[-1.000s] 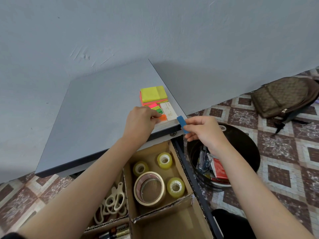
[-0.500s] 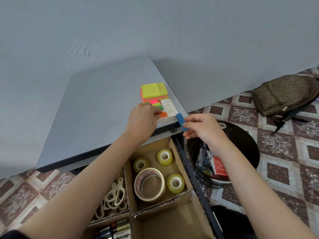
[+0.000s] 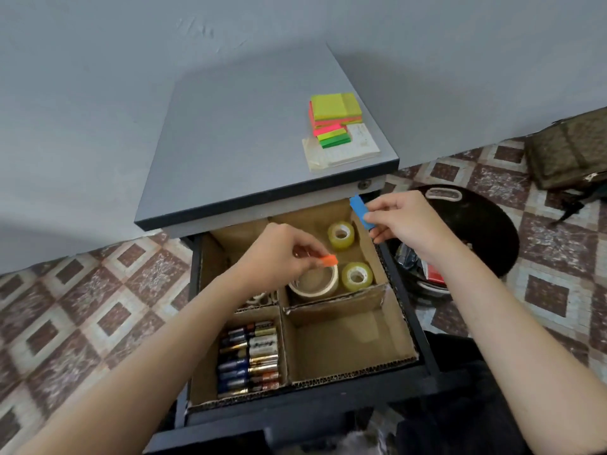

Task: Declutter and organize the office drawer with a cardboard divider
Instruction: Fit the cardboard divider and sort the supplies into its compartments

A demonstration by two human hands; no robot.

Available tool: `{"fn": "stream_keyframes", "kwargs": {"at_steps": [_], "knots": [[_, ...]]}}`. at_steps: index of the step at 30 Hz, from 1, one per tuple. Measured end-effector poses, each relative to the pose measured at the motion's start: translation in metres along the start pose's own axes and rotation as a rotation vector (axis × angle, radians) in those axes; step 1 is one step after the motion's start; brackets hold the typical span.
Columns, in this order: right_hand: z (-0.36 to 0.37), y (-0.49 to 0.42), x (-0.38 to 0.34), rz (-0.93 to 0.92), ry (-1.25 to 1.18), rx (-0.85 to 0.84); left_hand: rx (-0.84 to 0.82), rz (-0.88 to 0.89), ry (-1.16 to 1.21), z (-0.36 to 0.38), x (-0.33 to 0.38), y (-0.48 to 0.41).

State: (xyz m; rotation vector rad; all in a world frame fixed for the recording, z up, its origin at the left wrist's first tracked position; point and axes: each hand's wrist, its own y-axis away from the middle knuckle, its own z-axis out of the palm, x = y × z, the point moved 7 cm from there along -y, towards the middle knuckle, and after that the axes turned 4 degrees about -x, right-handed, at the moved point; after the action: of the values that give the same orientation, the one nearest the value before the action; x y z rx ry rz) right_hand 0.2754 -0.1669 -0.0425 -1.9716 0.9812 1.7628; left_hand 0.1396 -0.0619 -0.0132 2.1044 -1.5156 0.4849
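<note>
Soft even light, wide-angle edge distortion

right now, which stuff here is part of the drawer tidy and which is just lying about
Job: left hand pinching an orange sticky tab; right hand pinching a blue sticky tab; cardboard divider; tape rolls; batteries; sticky-note stack on the cabinet top.
Lying about: backpack on the floor; black bin beside the drawer, which may serve for discards.

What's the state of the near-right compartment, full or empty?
Empty: the near-right compartment shows only bare cardboard floor; batteries fill the one left of it.
</note>
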Motion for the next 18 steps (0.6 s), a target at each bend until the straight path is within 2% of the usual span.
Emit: {"fn": "stream_keyframes", "kwargs": {"at_steps": [4,8,13,18], "knots": [[0.025,0.010,0.017,0.037,0.096,-0.092,-0.253,-0.097,-0.022,0.042,-0.020,0.017],[0.035,0.003,0.023,0.042,0.136,-0.115,-0.437,-0.090,-0.061,0.091,-0.019,0.028],[0.054,-0.005,0.046,0.082,0.248,-0.192,-0.492,-0.125,-0.183,0.133,-0.037,0.028],[0.082,-0.020,0.043,-0.011,0.325,-0.285,-0.565,-0.166,-0.201,0.149,-0.048,0.017]]}}
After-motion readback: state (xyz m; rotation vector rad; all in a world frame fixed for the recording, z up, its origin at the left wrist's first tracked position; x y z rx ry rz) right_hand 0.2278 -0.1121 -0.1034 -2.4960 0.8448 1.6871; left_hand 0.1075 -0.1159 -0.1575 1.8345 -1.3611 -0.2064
